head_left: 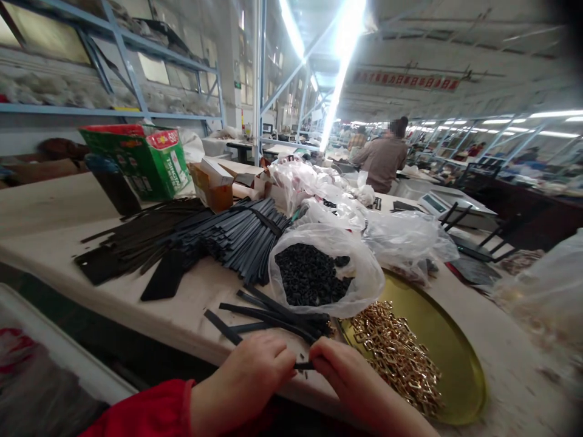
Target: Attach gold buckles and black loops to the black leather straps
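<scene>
Both hands meet over the table's near edge on one narrow black strap, which shows between them. My left hand is closed round it, the fingers curled; my right hand pinches its other end. Whatever else the fingers cover is hidden. Just beyond lie several loose black straps. Behind these stands an open clear plastic bag of small black pieces. Right of my right hand, a gold-coloured oval tray bears a heap of gold metal buckles.
A large bundle of black strips lies at the left, by a green box, a dark bottle and an orange carton. More plastic bags and a scale sit farther right. Another person is in the background.
</scene>
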Available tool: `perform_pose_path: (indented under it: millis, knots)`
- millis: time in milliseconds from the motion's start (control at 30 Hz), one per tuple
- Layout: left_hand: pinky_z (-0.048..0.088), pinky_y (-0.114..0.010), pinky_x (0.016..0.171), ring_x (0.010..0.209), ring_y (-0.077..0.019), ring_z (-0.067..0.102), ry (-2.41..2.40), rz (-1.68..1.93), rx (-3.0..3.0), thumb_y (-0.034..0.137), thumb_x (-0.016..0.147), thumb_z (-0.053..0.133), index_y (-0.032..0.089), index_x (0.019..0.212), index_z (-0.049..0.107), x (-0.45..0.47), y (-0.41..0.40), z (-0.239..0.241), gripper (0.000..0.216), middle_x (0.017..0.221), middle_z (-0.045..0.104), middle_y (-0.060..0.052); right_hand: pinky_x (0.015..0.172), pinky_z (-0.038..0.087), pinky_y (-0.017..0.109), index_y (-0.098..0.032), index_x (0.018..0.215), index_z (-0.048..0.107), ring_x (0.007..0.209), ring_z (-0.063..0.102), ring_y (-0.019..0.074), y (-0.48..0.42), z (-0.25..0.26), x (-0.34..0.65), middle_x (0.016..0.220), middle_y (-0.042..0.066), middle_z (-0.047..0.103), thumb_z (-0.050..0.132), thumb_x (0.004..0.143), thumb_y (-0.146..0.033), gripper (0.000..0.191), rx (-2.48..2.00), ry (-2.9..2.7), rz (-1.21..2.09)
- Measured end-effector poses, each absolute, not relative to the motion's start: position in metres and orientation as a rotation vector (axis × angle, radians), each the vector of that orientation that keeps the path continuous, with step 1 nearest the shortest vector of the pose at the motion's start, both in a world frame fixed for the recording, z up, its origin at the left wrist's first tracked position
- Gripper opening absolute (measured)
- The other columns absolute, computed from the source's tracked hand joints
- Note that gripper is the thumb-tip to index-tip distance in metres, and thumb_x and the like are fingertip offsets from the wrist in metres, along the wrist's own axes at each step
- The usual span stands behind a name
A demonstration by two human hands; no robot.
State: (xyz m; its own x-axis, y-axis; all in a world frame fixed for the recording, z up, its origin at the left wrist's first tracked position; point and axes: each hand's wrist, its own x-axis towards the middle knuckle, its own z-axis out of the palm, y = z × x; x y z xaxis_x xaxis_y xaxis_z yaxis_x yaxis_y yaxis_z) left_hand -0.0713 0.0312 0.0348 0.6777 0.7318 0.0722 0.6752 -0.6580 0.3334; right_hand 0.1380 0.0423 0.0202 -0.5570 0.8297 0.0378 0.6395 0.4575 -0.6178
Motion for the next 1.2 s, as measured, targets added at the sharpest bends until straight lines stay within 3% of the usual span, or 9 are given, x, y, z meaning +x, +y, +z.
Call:
perform_pose_path:
  millis: [100,167,233,400,667,800,967,1067,1200]
  knots:
    - [0.040,-0.028,0.061,0.069,-0.0209,0.059,1.290,0.300,2.402,0.018,0.085,0.042,0.018,0.079,0.059,-0.068,0.046,0.033,0.018,0.075,0.063,-0.006,0.066,0.043,0.021,-0.019,0.085,0.055,0.074,0.058,0.0132,0.088,0.019,0.146,0.080,0.001,0.062,0.041,0.089,-0.021,0.015,-1.388,-2.370,0.486]
    - [0.040,-0.027,0.060,0.066,-0.0186,0.058,1.374,0.346,2.133,0.017,0.084,0.039,0.017,0.081,0.058,-0.066,0.056,0.031,0.019,0.072,0.062,-0.005,0.070,0.043,0.021,-0.018,0.092,0.056,0.081,0.059,0.0132,0.124,0.013,0.151,0.089,0.003,0.062,0.040,0.089,-0.019,0.017,-1.604,-2.393,0.075]
    - [0.039,-0.023,0.052,0.056,-0.0136,0.054,1.354,0.370,1.748,0.018,0.081,0.037,0.017,0.087,0.056,-0.063,0.065,0.029,0.020,0.067,0.058,-0.001,0.068,0.042,0.024,-0.017,0.095,0.058,0.080,0.060,0.0158,0.154,0.004,0.153,0.091,0.007,0.062,0.042,0.088,-0.016,0.017,-1.705,-2.382,-0.046]
    - [0.034,-0.016,0.040,0.045,-0.0058,0.047,1.164,0.563,0.899,0.022,0.075,0.042,0.014,0.094,0.050,-0.054,0.079,0.021,0.022,0.068,0.056,0.002,0.060,0.038,0.029,-0.015,0.081,0.062,0.073,0.060,0.0220,0.184,-0.019,0.145,0.083,0.011,0.061,0.051,0.080,-0.011,0.011,-1.766,-2.449,-0.160]
    - [0.036,-0.015,0.041,0.049,-0.0051,0.050,1.088,0.634,0.634,0.016,0.066,0.051,0.012,0.085,0.054,-0.046,0.075,0.020,0.020,0.071,0.060,-0.001,0.068,0.039,0.034,-0.012,0.078,0.062,0.077,0.058,0.0243,0.179,-0.023,0.145,0.080,0.014,0.062,0.044,0.080,-0.003,0.020,-1.684,-2.479,-0.142]
    - [0.037,-0.015,0.041,0.049,-0.0055,0.051,1.052,0.648,0.632,0.017,0.066,0.052,0.012,0.088,0.055,-0.045,0.069,0.021,0.022,0.072,0.061,-0.001,0.070,0.040,0.034,-0.013,0.075,0.061,0.074,0.059,0.0239,0.177,-0.025,0.151,0.075,0.012,0.063,0.046,0.078,-0.005,0.017,-1.633,-2.390,-0.030]
    - [0.034,-0.014,0.039,0.047,-0.0051,0.049,1.036,0.682,0.669,0.017,0.068,0.051,0.012,0.091,0.055,-0.046,0.057,0.022,0.024,0.070,0.060,-0.001,0.070,0.045,0.030,-0.013,0.106,0.056,0.077,0.059,0.0196,0.155,-0.020,0.155,0.090,0.010,0.063,0.041,0.081,-0.014,0.029,-1.563,-2.163,0.129]
    - [0.032,-0.013,0.037,0.045,-0.0047,0.048,0.989,0.703,0.710,0.021,0.072,0.051,0.012,0.091,0.056,-0.044,0.051,0.023,0.022,0.069,0.060,-0.001,0.061,0.046,0.027,-0.016,0.105,0.057,0.065,0.057,0.0160,0.126,-0.013,0.149,0.074,0.003,0.061,0.040,0.084,-0.025,0.029,-1.489,-1.850,0.659]
    - [0.033,-0.014,0.038,0.046,-0.0049,0.049,0.923,0.728,0.658,0.011,0.069,0.048,0.010,0.087,0.059,-0.042,0.044,0.028,0.021,0.073,0.061,-0.003,0.061,0.043,0.026,-0.019,0.091,0.060,0.059,0.054,0.0123,0.085,-0.008,0.136,0.066,-0.002,0.058,0.059,0.074,-0.034,0.023,-1.269,-1.055,1.453]
